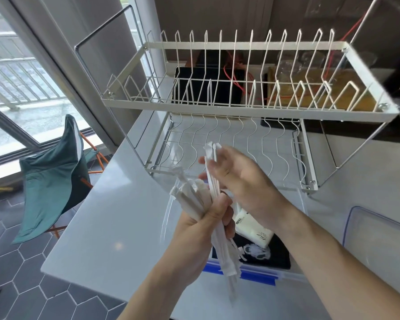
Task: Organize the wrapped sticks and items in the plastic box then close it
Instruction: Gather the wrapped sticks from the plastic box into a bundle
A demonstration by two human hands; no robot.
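Midway: left hand (pixel 203 218) fingers grip bundle of white paper-wrapped sticks (pixel 194 199); right hand (pixel 240 179) pinches a few. Clear plastic box (pixel 259 274) open, clear blue-edged lid (pixel 376 241) off at right.

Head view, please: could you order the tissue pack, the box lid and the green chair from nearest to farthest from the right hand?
1. Tissue pack: in the plastic box, just under the right hand.
2. Box lid: on the counter, to the right.
3. Green chair: on the floor, far left.
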